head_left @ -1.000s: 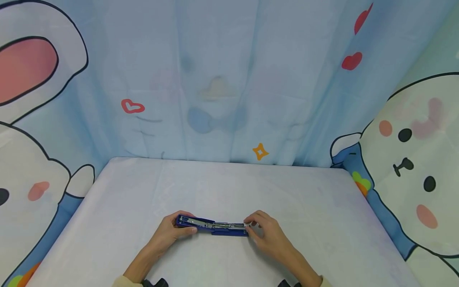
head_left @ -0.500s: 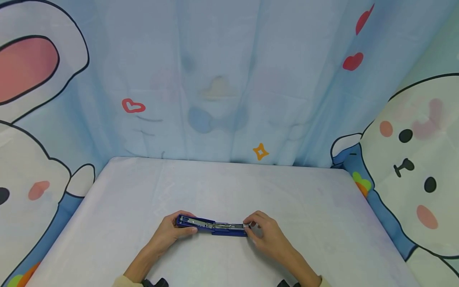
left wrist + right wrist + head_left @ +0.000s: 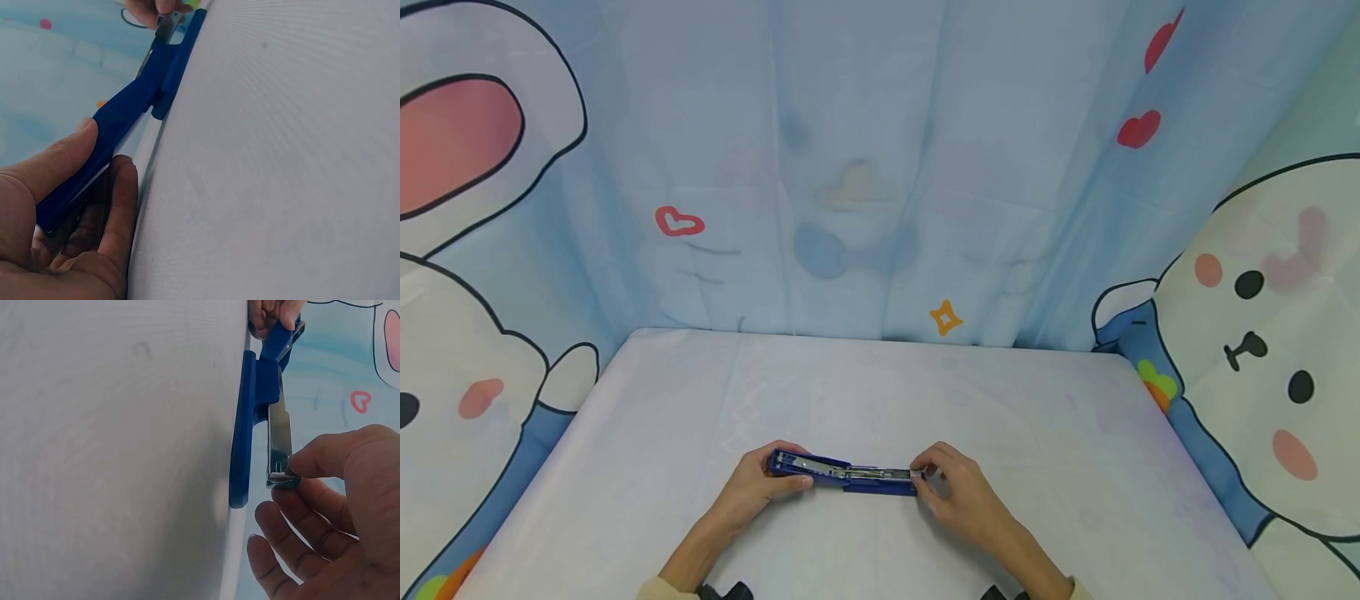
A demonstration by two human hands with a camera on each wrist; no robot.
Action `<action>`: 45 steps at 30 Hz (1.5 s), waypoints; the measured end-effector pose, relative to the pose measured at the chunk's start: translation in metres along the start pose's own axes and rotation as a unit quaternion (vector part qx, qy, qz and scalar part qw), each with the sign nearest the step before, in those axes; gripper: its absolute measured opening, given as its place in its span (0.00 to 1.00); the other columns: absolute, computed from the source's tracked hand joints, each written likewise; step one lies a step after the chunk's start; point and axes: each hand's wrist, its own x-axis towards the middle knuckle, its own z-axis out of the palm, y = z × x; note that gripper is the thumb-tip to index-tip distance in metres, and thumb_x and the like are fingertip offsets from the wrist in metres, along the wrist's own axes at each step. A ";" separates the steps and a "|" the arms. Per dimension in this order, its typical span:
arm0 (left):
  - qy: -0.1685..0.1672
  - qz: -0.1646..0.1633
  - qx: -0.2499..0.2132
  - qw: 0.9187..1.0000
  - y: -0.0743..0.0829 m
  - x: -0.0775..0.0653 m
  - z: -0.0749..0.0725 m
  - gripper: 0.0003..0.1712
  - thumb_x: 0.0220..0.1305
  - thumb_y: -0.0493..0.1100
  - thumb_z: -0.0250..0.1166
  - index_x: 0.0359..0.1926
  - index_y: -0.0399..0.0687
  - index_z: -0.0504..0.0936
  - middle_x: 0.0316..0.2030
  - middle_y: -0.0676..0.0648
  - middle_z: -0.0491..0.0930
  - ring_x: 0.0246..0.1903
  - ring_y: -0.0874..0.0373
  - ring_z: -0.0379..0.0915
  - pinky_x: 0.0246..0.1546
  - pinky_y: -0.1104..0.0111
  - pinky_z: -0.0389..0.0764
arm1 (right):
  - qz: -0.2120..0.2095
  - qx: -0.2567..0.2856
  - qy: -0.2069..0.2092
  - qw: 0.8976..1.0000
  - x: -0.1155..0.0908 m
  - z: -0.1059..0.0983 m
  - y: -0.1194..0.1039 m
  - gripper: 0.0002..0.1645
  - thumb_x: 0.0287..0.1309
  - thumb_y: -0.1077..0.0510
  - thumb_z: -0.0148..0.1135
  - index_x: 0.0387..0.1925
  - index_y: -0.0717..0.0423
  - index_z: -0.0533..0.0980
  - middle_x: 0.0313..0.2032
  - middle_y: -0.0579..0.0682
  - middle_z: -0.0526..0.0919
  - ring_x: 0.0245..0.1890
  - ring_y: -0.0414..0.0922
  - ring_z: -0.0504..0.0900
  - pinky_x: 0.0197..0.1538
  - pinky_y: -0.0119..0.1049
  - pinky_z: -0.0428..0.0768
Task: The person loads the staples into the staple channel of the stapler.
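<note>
A blue stapler (image 3: 880, 486) lies swung wide open on the white table, its metal magazine (image 3: 280, 439) showing. My left hand (image 3: 752, 483) grips the raised top cover (image 3: 119, 125), thumb on the near side and fingers beneath. At the other end my right hand (image 3: 955, 492) pinches the magazine's tip between thumb and index finger. The right wrist view shows a small gap between the magazine and the blue base (image 3: 242, 450). The other right fingers are loosely bent below the tip. Whether that pinch also holds loose staples cannot be made out.
A white cloth covers the table (image 3: 850, 383) around the stapler. Behind it hangs a light blue curtain (image 3: 850, 167) printed with hearts and cartoon animals. Dark straps (image 3: 726, 592) of the wrist cameras show at the bottom edge.
</note>
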 end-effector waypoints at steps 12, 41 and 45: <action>0.000 -0.002 0.004 1.000 -0.001 0.002 -0.001 0.29 0.57 0.40 0.82 0.59 0.39 0.83 0.56 0.39 0.85 0.47 0.59 0.79 0.46 0.73 0.79 | 0.007 0.004 -0.007 1.000 0.001 -0.001 -0.002 0.11 0.60 0.66 0.73 0.41 0.50 0.81 0.39 0.40 0.84 0.38 0.39 0.81 0.43 0.33 0.83; -0.001 -0.002 0.004 1.000 -0.002 0.004 -0.003 0.29 0.56 0.41 0.82 0.58 0.39 0.84 0.54 0.41 0.86 0.47 0.59 0.79 0.46 0.73 0.80 | 0.030 0.006 -0.023 0.999 0.000 0.002 0.002 0.12 0.61 0.64 0.73 0.42 0.48 0.81 0.39 0.38 0.83 0.38 0.35 0.80 0.43 0.31 0.82; -0.002 -0.001 0.005 1.000 -0.002 0.003 -0.002 0.29 0.56 0.41 0.82 0.58 0.40 0.84 0.54 0.41 0.86 0.47 0.59 0.79 0.46 0.74 0.80 | 0.030 0.009 -0.023 0.999 -0.001 0.002 0.002 0.12 0.61 0.65 0.72 0.43 0.48 0.81 0.39 0.38 0.83 0.38 0.35 0.80 0.43 0.31 0.82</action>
